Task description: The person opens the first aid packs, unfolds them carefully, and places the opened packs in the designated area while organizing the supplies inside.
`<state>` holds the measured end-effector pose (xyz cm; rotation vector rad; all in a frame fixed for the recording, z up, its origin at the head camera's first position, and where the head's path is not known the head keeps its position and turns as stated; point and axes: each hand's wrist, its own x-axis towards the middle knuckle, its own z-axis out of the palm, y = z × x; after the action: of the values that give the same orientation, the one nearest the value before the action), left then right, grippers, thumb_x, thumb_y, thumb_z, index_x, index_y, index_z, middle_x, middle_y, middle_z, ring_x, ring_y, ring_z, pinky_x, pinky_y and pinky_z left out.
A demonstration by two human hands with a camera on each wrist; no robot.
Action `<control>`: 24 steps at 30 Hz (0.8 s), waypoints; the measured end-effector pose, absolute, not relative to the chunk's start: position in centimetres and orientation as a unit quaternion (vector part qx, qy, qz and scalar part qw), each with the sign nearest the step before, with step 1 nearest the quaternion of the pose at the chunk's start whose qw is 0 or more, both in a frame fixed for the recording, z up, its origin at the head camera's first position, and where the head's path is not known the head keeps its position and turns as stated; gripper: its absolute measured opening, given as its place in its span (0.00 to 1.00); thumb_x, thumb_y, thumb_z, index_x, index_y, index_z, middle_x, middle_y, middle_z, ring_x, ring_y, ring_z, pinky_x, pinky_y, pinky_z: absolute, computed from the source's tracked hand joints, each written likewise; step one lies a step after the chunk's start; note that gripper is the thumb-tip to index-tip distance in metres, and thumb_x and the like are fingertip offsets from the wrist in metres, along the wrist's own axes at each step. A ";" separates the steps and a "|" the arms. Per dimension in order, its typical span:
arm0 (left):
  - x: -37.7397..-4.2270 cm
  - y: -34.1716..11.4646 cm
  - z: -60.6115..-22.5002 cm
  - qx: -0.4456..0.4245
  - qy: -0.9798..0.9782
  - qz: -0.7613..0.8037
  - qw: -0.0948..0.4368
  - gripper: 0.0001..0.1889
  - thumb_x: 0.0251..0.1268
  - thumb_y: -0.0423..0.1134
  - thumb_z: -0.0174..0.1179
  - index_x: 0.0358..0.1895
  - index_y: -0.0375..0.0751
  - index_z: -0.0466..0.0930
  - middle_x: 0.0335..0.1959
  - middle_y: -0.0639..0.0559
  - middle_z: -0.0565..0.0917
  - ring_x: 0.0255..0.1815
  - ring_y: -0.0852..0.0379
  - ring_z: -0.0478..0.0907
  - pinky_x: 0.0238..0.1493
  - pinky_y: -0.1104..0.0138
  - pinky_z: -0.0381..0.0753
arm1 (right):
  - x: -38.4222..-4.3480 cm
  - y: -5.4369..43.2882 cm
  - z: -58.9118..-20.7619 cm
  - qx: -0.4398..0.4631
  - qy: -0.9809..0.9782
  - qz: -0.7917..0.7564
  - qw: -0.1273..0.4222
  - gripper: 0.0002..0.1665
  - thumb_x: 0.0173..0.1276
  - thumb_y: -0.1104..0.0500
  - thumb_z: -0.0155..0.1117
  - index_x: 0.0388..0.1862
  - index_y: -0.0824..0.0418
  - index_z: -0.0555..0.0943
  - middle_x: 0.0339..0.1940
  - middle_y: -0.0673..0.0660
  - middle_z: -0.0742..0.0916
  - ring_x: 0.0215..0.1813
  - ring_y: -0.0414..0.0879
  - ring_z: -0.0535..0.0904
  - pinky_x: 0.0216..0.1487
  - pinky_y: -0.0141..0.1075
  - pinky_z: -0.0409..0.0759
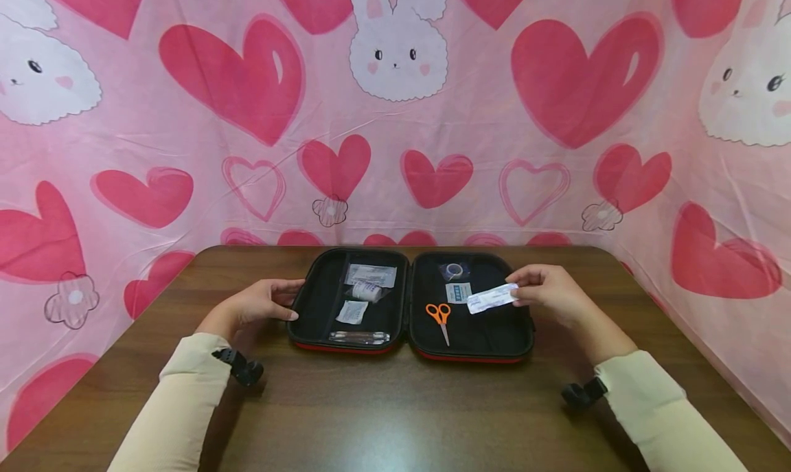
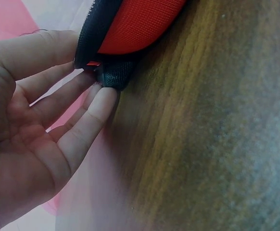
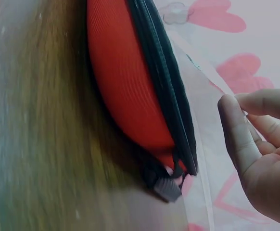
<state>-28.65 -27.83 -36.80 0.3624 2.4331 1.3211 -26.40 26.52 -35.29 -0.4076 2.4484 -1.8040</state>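
Observation:
A zippered case with a red shell and black lining [image 1: 318, 300] lies spread flat on the table. My left hand [image 1: 262, 301] grips its left edge; in the left wrist view the thumb lies on the zipper rim and the fingertips touch a black fabric tab [image 2: 117, 74]. Above the case's right half, my right hand [image 1: 552, 291] pinches a long white printed packet [image 1: 492, 299] by its right end. Below that packet are orange-handled scissors [image 1: 439, 314], a small blue-and-white packet [image 1: 459, 293] and a bagged ring-shaped roll [image 1: 454, 271].
In the left half sit a flat clear packet [image 1: 371, 275], a wrapped white roll [image 1: 367, 291], a small white packet [image 1: 352, 312] and slim clear-wrapped items [image 1: 360, 337]. The wooden table [image 1: 395, 410] meets a pink heart-patterned cloth [image 1: 395, 125] behind.

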 end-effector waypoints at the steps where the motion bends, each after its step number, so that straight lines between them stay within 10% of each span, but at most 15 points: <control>1: -28.7 -27.8 -36.8 0.127 0.858 0.467 0.174 0.43 0.54 0.35 0.71 0.73 0.33 0.59 0.68 0.32 0.68 0.67 0.33 0.67 0.67 0.42 0.62 | -26.3 26.8 -35.2 -0.129 0.801 -0.583 0.032 0.23 0.61 0.75 0.63 0.52 0.87 0.71 0.34 0.61 0.84 0.33 0.43 0.81 0.38 0.35 0.85; 24: -28.8 -28.0 -37.0 0.125 0.858 0.469 0.168 0.43 0.53 0.34 0.72 0.72 0.33 0.60 0.67 0.32 0.69 0.64 0.36 0.70 0.63 0.48 0.70 | -26.5 29.0 -34.8 -0.073 0.854 -0.513 0.041 0.19 0.61 0.74 0.63 0.50 0.85 0.74 0.32 0.60 0.84 0.32 0.44 0.82 0.39 0.42 0.85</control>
<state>-28.80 -27.99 -36.96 0.3556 2.4401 1.3338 -26.50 28.97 -34.79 -0.2248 2.6165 -1.5714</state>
